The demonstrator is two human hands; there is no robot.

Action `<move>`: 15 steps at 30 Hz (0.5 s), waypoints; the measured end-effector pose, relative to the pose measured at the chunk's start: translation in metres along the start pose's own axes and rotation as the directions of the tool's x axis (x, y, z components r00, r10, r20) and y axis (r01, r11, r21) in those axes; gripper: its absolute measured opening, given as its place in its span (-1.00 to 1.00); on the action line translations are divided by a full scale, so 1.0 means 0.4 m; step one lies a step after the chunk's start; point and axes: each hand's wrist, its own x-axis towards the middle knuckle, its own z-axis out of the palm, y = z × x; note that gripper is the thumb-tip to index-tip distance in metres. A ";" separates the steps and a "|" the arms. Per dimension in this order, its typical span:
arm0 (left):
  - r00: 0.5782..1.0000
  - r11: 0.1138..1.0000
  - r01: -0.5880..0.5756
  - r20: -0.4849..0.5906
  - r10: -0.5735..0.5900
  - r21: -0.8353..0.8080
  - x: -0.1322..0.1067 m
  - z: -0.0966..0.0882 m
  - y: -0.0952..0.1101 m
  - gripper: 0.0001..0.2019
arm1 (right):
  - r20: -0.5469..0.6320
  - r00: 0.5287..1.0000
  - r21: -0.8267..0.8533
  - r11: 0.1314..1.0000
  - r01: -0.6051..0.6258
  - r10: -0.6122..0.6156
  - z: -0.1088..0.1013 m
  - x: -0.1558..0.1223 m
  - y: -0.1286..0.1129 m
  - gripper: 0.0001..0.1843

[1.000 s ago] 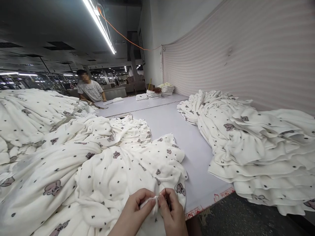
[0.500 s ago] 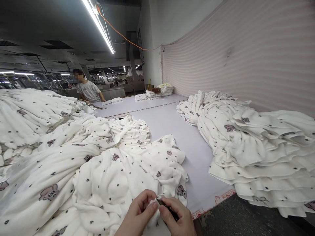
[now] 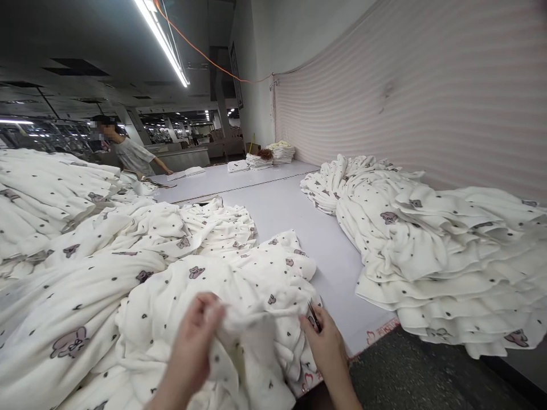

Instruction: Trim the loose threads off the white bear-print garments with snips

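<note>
A white printed cloth with small dark hearts and purple animal figures lies bunched in front of me. My left hand grips a fold of it, fingers closed on the fabric. My right hand is closed round a small dark tool, apparently thread snips, whose tip points up at the cloth's right edge. The two hands are apart, with a stretch of cloth pulled between them.
A heap of the same cloth fills the left. A stack of folded pieces lies at the right, along a striped wall covering. The grey table runs on. A person works at its far end near small stacks.
My hands were pinched together on a bit of cloth near the bottom edge. They have moved apart, the left one up and leftward with a fold, the right one lower right with the tool.
</note>
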 end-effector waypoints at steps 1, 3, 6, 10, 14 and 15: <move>0.995 0.985 0.076 -0.057 -0.085 -0.154 0.025 -0.014 0.025 -0.76 | 0.008 1.000 -0.005 1.000 0.026 -0.026 0.002 0.014 0.006 -0.61; 0.978 0.945 0.179 -0.054 -0.201 -0.273 0.067 -0.031 0.067 -0.72 | 0.000 0.998 0.026 0.998 0.065 -0.065 0.012 0.032 0.014 -0.65; 0.959 0.973 0.225 0.165 -0.232 0.057 0.095 -0.020 0.092 -0.76 | -0.065 0.996 0.043 0.997 0.060 -0.057 0.030 0.040 0.017 -0.62; 0.836 0.771 -0.059 0.454 -0.309 0.634 0.084 0.051 0.066 -0.73 | -0.073 0.994 0.066 0.995 0.080 -0.076 0.040 0.029 0.005 -0.68; 0.742 0.681 -0.198 0.561 -0.366 0.705 0.067 0.108 0.025 -0.54 | -0.115 0.986 0.081 0.988 0.134 -0.124 0.035 -0.020 -0.028 -0.63; 0.725 0.683 -0.202 0.576 -0.378 0.702 0.065 0.114 0.017 -0.49 | -0.098 0.988 0.106 0.986 0.132 -0.122 0.034 -0.037 -0.037 -0.61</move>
